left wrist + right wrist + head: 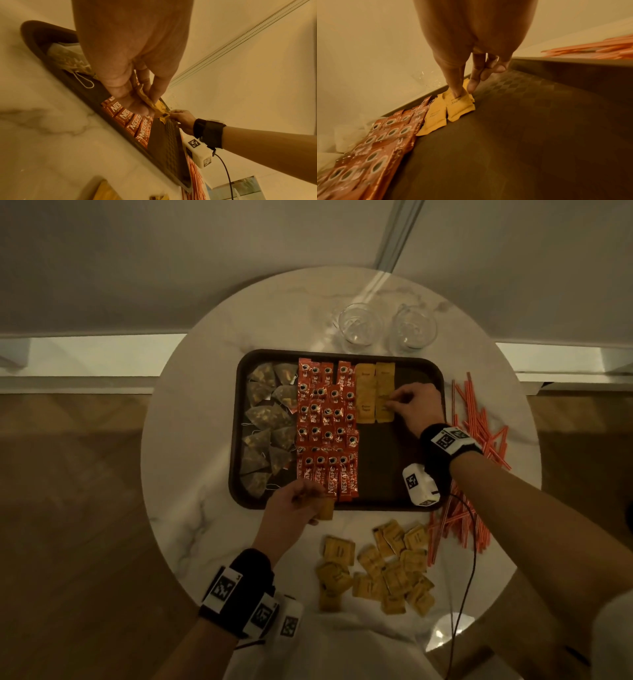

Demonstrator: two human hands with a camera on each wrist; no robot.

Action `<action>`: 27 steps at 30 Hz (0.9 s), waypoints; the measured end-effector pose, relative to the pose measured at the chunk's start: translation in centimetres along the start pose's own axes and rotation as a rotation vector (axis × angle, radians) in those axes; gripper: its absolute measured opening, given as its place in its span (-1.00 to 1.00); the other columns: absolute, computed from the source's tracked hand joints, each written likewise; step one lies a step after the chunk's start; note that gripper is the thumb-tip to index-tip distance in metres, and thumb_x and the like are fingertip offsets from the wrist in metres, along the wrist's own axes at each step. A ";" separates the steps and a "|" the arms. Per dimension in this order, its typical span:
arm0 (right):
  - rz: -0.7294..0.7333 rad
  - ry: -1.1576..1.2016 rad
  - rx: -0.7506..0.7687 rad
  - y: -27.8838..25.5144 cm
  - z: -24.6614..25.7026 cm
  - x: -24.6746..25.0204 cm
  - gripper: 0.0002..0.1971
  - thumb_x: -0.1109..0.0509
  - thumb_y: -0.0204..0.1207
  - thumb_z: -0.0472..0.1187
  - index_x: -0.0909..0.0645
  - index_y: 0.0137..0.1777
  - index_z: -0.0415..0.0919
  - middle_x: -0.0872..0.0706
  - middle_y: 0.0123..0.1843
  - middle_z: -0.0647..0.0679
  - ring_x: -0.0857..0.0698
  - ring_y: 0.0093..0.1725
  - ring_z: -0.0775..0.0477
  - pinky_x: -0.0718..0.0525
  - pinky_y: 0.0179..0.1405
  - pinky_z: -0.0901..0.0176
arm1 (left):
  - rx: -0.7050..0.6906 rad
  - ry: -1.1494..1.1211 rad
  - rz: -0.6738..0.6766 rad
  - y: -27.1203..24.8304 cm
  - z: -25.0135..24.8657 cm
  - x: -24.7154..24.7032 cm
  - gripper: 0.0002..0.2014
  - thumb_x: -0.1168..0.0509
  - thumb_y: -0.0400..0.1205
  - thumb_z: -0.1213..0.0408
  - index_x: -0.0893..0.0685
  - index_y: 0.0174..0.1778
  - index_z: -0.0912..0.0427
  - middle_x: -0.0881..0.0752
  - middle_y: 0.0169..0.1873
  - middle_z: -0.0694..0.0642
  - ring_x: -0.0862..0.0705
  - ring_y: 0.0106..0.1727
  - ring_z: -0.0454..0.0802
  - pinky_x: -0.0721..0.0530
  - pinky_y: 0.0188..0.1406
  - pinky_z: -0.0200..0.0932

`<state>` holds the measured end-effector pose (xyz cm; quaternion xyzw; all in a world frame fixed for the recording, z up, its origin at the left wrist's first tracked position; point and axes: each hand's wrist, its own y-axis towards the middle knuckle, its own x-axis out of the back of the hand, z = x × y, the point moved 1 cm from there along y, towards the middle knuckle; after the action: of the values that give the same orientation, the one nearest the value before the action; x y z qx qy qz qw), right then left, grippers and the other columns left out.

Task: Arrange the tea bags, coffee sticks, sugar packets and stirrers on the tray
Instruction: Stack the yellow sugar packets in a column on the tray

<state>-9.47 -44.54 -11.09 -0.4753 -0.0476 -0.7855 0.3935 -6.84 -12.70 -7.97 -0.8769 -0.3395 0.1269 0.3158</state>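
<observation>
While right hand [414, 405] pinches yellow paper sugar packet [382, 413] flat on dark brown rectangular tray [383, 467], beside red coffee sticks [325, 422], left hand [291, 508] grips second yellow packet [326, 510], fingers curled, over tray's near rim. Mesh pyramid tea bags [267, 419] fill tray's left side. Loose yellow packets [380, 570], thin orange stirrers [479, 433] lie on round white marble desk [185, 460].

Dark brown tray [394, 460], diamond-check texture. Red-orange coffee sticks [325, 419], white lettering, dark cup motif. Mustard-yellow sugar packets [376, 570], dark print. Orange-red stirrers [479, 426], pale stripes. White marble table [212, 440], grey veining. Translucent grey-brown tea bags [267, 419].
</observation>
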 end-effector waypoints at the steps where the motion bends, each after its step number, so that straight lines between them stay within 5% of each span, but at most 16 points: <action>1: 0.004 -0.009 -0.006 0.1 -0.1 -0.1 -0.92 -0.56 0.48 -0.14 -0.76 -0.06 -0.07 -0.76 0.00 0.00 -0.64 0.17 -0.13 -0.62 0.29 -0.17 | 0.004 0.006 0.000 -0.1 0.2 0.0 -0.76 -0.32 0.64 0.52 -0.69 0.03 0.05 -0.71 0.10 0.06 -0.71 0.07 0.00 -0.71 -0.20 -0.26; 5: 0.007 0.034 -0.027 0.2 0.0 -0.3 -0.91 -0.59 0.45 -0.13 -0.71 -0.14 -0.04 -0.76 -0.06 -0.03 -0.68 0.10 -0.12 -0.66 0.23 -0.15 | -0.005 0.019 -0.009 -0.2 0.7 0.1 -0.77 -0.32 0.64 0.50 -0.70 0.03 0.06 -0.71 0.13 0.09 -0.71 0.10 0.01 -0.71 -0.18 -0.23; 8: -0.030 0.109 -0.049 0.3 0.1 -0.3 -0.81 -0.61 0.43 -0.16 -0.69 -0.06 -0.20 -0.75 -0.05 -0.11 -0.68 -0.09 0.00 -0.64 -0.08 0.24 | -0.006 0.018 -0.019 -0.2 0.7 0.3 -0.78 -0.32 0.65 0.49 -0.71 0.06 0.07 -0.71 0.16 0.11 -0.71 0.12 0.02 -0.71 -0.16 -0.23; 11: -0.040 0.115 -0.062 0.4 -0.2 -0.4 -0.73 -0.61 0.43 -0.14 -0.64 0.01 -0.22 -0.71 -0.08 -0.08 -0.58 -0.24 0.16 -0.50 -0.28 0.37 | -0.020 -0.003 -0.015 -0.4 0.2 0.5 -0.75 -0.26 0.69 0.50 -0.71 0.12 0.08 -0.70 0.18 0.08 -0.71 0.14 -0.02 -0.72 -0.17 -0.28; 18: -0.178 0.194 -0.109 -2.9 1.8 1.7 -0.75 -0.43 0.60 -0.03 -0.62 0.09 -0.21 -0.67 -0.05 0.00 -0.60 -0.14 0.12 -0.58 -0.12 0.27 | -0.093 -0.088 -0.053 -1.3 -1.6 0.8 -0.68 -0.34 0.62 0.55 -0.67 0.19 0.07 -0.75 0.09 0.02 -0.78 0.07 -0.14 -0.76 -0.04 -0.25; 20: -0.087 0.280 -0.062 -6.2 3.4 1.7 -0.81 -0.32 0.69 -0.06 -0.66 -0.01 -0.17 -0.70 -0.07 0.00 -0.64 -0.13 0.09 -0.61 -0.04 0.19 | -0.097 -0.153 -0.061 -1.7 -1.8 0.9 -0.67 -0.36 0.61 0.56 -0.67 0.13 0.04 -0.76 0.04 0.03 -0.80 0.04 -0.12 -0.76 -0.08 -0.24; 25: 0.372 0.466 0.056 -17.5 6.0 -1.3 -0.58 -0.29 0.62 0.13 -0.69 -0.17 -0.25 -0.76 -0.16 -0.19 -0.73 -0.09 -0.25 -0.70 0.01 -0.08 | -0.122 -0.229 -0.054 -3.6 -1.9 0.5 -0.70 -0.34 0.62 0.57 -0.66 0.18 0.13 -0.80 0.01 0.04 -0.83 -0.02 -0.10 -0.78 -0.18 -0.24; 27: 0.407 0.507 0.067 -20.3 6.0 -2.4 -0.66 -0.39 0.59 0.07 -0.73 -0.11 -0.24 -0.78 -0.18 -0.12 -0.75 -0.15 -0.13 -0.70 0.00 0.01 | -0.130 -0.233 -0.019 -4.5 -1.9 0.4 -0.70 -0.34 0.63 0.54 -0.65 0.23 0.15 -0.82 0.01 0.03 -0.83 -0.02 -0.07 -0.79 -0.19 -0.21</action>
<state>-18.11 -26.51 -3.63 -0.2512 0.1219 -0.7821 0.5571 -8.09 -10.73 -3.64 -0.8716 -0.3896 0.2026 0.2180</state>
